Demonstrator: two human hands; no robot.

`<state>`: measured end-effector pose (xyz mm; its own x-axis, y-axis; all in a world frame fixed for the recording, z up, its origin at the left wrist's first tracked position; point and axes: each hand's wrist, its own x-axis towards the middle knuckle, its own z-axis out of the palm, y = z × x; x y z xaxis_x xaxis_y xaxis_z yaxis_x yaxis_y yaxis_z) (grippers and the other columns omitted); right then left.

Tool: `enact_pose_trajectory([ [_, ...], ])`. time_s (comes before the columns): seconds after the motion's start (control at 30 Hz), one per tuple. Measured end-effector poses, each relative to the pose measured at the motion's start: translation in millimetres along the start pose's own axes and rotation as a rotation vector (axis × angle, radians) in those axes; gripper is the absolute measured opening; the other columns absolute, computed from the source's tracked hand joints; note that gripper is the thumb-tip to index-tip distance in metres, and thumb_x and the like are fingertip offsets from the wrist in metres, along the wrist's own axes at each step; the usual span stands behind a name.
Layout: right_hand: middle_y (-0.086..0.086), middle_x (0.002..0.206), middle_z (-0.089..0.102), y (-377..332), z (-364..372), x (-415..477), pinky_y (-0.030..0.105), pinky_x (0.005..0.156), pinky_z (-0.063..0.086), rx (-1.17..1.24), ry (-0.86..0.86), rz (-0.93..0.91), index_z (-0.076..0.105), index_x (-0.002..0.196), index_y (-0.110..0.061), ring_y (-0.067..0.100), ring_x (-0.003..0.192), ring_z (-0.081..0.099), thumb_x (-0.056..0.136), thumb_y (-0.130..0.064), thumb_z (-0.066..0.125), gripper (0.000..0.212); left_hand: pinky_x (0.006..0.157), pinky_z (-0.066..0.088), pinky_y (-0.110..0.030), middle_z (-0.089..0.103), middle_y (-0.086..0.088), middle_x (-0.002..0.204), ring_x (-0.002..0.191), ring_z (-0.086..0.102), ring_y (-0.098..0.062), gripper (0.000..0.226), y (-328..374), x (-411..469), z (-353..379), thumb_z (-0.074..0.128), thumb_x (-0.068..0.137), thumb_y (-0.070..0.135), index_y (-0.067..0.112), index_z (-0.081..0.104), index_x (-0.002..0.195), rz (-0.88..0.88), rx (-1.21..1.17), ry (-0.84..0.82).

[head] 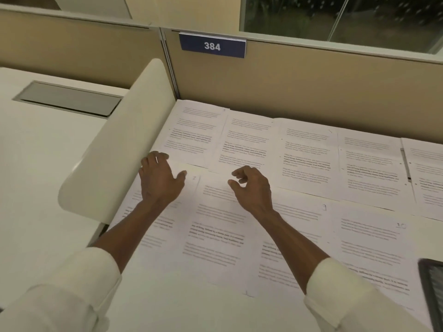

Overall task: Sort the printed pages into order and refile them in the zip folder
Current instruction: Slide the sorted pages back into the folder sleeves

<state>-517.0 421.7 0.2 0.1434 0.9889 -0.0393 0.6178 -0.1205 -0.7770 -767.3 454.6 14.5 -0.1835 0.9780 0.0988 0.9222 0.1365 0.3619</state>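
Fingers [153, 157] of the left hand [160, 182] were spread and slack, resting on the page at the tabletop's left edge, gripping nothing; the right hand [253, 189] hung just over the next sheet along with its fingers [239, 174] loosely curled and empty too. The printed pages [306, 149] were laid out face up in two rows, one along the back edge and one nearer the front edge, sheets overlapping a bit at the sides. So I'd say this was the checking-the-order stage, gather-up not started yet. Tip for doing it well: go by the handwritten numbers in the top corners, I could make out a 9 [324, 207] and a 10 [400, 225], the others were too faint. Pin a sheet with a flat hand, slide the next one over it with the other, keep corners square, otherwise the stack fans out and won't go in the folder cleanly. A dark mesh case [431, 291] poked in at the right edge, maybe the zip folder, couldn't tell. Tabletop [167, 295] was plain white and smooth, so paper would skate easily. Curved white divider [115, 152] on the left, beige cubicle partition [311, 87] behind with a blue 384 sign [212, 46], window [335, 15] above it showing dark outside
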Motion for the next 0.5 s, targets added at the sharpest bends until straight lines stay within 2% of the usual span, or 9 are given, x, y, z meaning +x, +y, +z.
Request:
enact_pose_trajectory([
  [0.1,-0.013,0.097,0.07,-11,14,24,0.039,0.088,0.058,0.085,-0.012,0.122,0.069,0.098,-0.03,0.004,0.087,0.067,0.086,-0.033,0.081,0.017,0.102,0.04,-0.052,0.054,-0.02,0.133,0.125,0.047,-0.041,0.069,-7,34,-4,0.085,0.085,0.038,0.0,0.055,0.134,-0.045,0.011,-0.048],
  [0.17,-0.012,0.092,0.072,-20,24,39,0.043,0.089,0.059,0.167,-0.016,0.185,0.072,0.096,-0.027,0.01,0.087,0.069,0.085,-0.032,0.082,0.016,0.103,0.042,-0.052,0.055,-0.02,0.134,0.127,0.048,-0.04,0.07,-11,56,-3,0.083,0.086,0.041,0.0,0.054,0.135,-0.077,0.01,-0.097],
  [0.27,-0.013,0.089,0.071,-31,40,60,0.042,0.091,0.058,0.155,-0.038,0.193,0.073,0.099,-0.025,0.012,0.087,0.069,0.085,-0.033,0.082,0.019,0.105,0.045,-0.053,0.054,-0.023,0.137,0.129,0.048,-0.041,0.076,-18,87,4,0.08,0.088,0.045,-0.004,0.05,0.137,-0.123,-0.006,-0.202],
  [0.37,-0.012,0.106,0.07,-39,59,76,0.04,0.092,0.056,-0.032,-0.124,0.033,0.071,0.113,-0.026,0.009,0.096,0.066,0.087,-0.037,0.082,0.031,0.106,0.045,-0.052,0.05,-0.025,0.142,0.132,0.047,-0.041,0.083,-26,109,12,0.077,0.091,0.05,-0.006,0.043,0.142,-0.14,0.041,-0.284],
  [0.43,-0.005,0.127,0.064,-44,70,86,0.043,0.099,0.053,-0.184,-0.187,-0.114,0.065,0.129,-0.024,0.016,0.117,0.06,0.09,-0.039,0.078,0.044,0.106,0.045,-0.051,0.049,-0.025,0.143,0.133,0.047,-0.041,0.085,-31,122,17,0.075,0.092,0.051,-0.006,0.04,0.144,-0.142,0.074,-0.306],
  [0.5,0.001,0.148,0.052,-49,80,98,0.046,0.109,0.046,-0.32,-0.255,-0.229,0.054,0.145,-0.02,0.022,0.137,0.047,0.093,-0.038,0.074,0.058,0.107,0.045,-0.051,0.048,-0.024,0.145,0.135,0.047,-0.041,0.086,-34,134,22,0.076,0.091,0.05,-0.005,0.038,0.146,-0.173,0.074,-0.32],
])
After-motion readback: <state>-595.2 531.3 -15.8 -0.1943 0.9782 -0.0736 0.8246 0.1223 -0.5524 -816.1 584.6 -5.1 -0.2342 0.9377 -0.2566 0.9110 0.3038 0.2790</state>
